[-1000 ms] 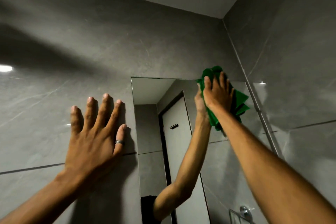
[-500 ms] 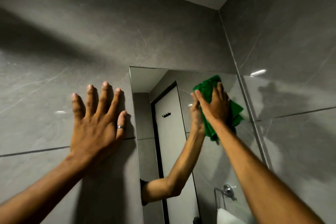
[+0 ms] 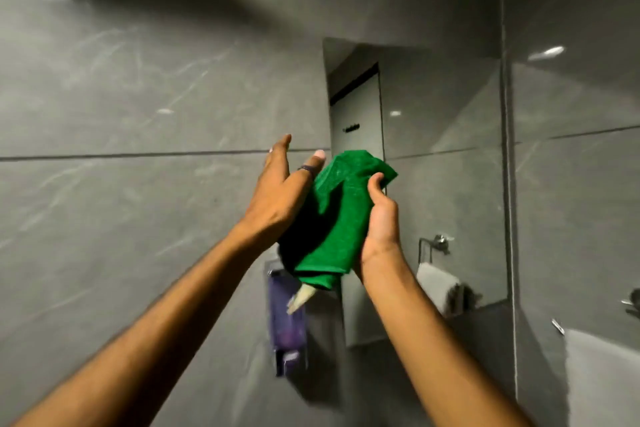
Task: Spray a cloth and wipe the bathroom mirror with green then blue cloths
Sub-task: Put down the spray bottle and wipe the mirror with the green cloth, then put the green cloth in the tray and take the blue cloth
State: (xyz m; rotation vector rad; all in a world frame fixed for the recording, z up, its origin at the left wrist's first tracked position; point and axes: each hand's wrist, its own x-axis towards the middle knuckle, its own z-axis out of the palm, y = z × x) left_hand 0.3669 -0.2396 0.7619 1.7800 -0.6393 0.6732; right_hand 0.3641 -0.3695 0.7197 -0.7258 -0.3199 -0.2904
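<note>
A green cloth hangs in the air in front of the mirror, held away from the glass. My right hand grips its right side, thumb on the front. My left hand is flat against the cloth's left side with fingers stretched out; whether it grips the cloth is hidden. A pale tag or second layer pokes out under the cloth's bottom edge. No blue cloth or spray bottle is in view.
A purple soap dispenser is fixed to the grey tiled wall below the cloth. A towel ring with a white towel shows in the mirror's reflection. The side wall stands at the right.
My right hand has pulled the green cloth off the mirror, down and toward me. My left hand left the wall and came across to the cloth. The view swung left.
</note>
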